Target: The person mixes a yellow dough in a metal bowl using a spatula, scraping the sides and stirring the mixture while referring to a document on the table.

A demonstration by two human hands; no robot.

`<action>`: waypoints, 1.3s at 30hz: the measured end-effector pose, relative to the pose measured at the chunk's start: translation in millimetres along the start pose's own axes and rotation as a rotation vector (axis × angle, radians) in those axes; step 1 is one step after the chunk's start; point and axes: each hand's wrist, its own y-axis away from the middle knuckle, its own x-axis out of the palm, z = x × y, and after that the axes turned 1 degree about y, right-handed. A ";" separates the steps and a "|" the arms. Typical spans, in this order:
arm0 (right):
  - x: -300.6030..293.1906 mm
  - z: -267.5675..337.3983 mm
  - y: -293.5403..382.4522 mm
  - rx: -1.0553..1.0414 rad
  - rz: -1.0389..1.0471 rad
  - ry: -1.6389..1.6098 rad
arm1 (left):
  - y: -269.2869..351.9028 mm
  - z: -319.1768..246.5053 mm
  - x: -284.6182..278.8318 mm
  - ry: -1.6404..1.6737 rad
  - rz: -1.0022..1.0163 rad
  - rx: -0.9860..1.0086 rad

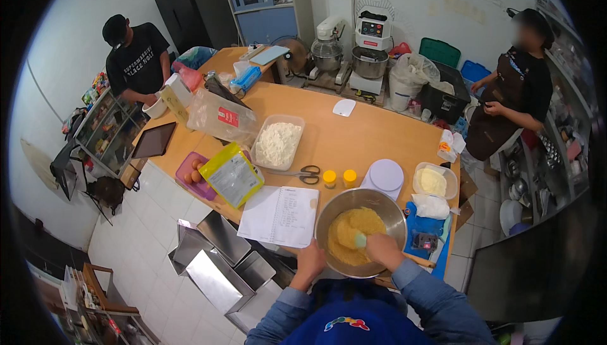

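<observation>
A wide stainless steel bowl (pixel 400 207) stands at the front edge of the wooden table, with a yellowish crumbly mixture (pixel 355 219) inside. My left hand (pixel 310 263) grips the bowl's rim on its left side. Inside the bowl, my right hand (pixel 385 251) is closed around a spatula with a pale green blade (pixel 360 239), which touches the mixture. The hand hides the spatula's handle. Left of the bowl lies an open spiral notebook (pixel 294 217) with handwriting. A white kitchen scale (pixel 385 176) sits just behind the bowl, beside two small yellow-lidded jars (pixel 350 178).
Scissors (pixel 303 174), a tub of white powder (pixel 279 142), a yellow pouch (pixel 231 174) and eggs in a purple tray (pixel 189 181) lie leftward. A tub of pale yellow fat (pixel 432 181) stands right. Metal pans (pixel 218 274) are below the table's left front. Two people stand beyond.
</observation>
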 end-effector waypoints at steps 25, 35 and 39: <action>-23.2 -10.2 12.8 -0.074 0.112 -0.077 | 1.5 3.8 3.6 0.032 -0.039 0.038; 2.3 -0.4 8.8 -0.024 0.056 -0.142 | 1.8 -1.8 3.7 0.034 -0.037 0.049; -45.1 -19.3 20.9 -0.024 0.150 -0.045 | 2.0 3.1 6.1 0.044 -0.043 0.060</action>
